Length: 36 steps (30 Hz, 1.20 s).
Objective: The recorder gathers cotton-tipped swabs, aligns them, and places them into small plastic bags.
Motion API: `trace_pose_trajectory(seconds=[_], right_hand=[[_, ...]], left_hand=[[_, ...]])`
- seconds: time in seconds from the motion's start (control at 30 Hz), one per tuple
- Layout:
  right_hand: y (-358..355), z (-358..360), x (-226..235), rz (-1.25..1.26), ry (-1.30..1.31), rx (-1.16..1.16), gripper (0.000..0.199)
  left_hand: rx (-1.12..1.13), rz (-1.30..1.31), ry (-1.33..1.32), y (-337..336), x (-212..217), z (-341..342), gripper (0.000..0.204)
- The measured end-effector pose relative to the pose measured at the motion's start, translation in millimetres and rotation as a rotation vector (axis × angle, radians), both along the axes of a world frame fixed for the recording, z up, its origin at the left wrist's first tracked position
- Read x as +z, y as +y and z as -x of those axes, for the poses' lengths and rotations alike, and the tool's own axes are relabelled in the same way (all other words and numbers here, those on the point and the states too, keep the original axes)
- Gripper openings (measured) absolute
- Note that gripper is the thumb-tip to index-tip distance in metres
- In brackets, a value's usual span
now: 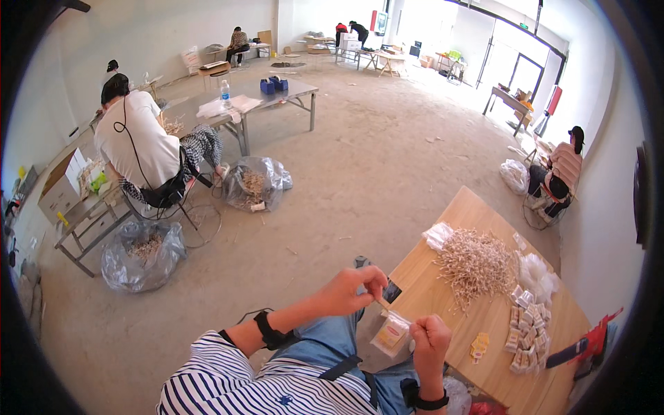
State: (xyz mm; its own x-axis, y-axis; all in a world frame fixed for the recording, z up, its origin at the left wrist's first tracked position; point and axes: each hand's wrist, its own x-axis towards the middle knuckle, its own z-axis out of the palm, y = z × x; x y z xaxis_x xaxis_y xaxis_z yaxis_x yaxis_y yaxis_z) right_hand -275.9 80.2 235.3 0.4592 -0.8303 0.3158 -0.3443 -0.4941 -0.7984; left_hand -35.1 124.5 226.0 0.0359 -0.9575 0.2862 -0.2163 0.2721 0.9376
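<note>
A small clear plastic bag (391, 335) with a yellow-and-white card inside hangs above my lap, beside the table's near edge. My right hand (431, 337) is closed in a pinch at the bag's right side. My left hand (351, 288) has its fingers pinched together above the bag's upper left, on a short tan stick-like thing (382, 303) that reaches down to the bag; its exact kind is too small to tell. On the wooden table (416, 278) lies a big heap of thin pale sticks (477, 266), like cotton swabs. Several yellow cards (479, 347) lie closer to me.
Filled small packets (529, 335) and empty clear bags (537, 275) lie right of the heap. A red-and-dark-blue device (588, 346) stands at the table's right edge. A person in a white shirt (142, 138) sits at left near open plastic sacks (142, 259); another person (561, 169) sits far right.
</note>
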Motion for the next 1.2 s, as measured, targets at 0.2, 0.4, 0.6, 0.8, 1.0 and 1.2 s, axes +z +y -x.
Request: trace_pose_trajectory(seconds=[0.2,0.4,0.6,0.8,1.0,1.2], right_hand=[[5,-10,-5,0.100,0.036,0.054,0.010],[5,-10,-4,0.124,0.041,0.079,0.011],[6,-9,-3,0.141,0.047,0.060,0.010],[8,-13,-2,0.163,0.073,0.100,0.010],[9,-16,-4,0.134,0.042,0.116,0.011],[8,-35,10,0.150,0.033,0.266,0.011]], left_hand=[[-0.183,0.073,-0.096,-3,12,17,0.025],[-0.280,-0.037,-0.147,-4,8,20,0.019],[-0.207,0.161,-0.171,-1,7,27,0.013],[-0.270,0.056,-0.099,4,11,32,0.007],[-0.276,0.117,-0.053,7,6,32,0.007],[-0.179,0.162,-0.082,12,-1,29,0.012]])
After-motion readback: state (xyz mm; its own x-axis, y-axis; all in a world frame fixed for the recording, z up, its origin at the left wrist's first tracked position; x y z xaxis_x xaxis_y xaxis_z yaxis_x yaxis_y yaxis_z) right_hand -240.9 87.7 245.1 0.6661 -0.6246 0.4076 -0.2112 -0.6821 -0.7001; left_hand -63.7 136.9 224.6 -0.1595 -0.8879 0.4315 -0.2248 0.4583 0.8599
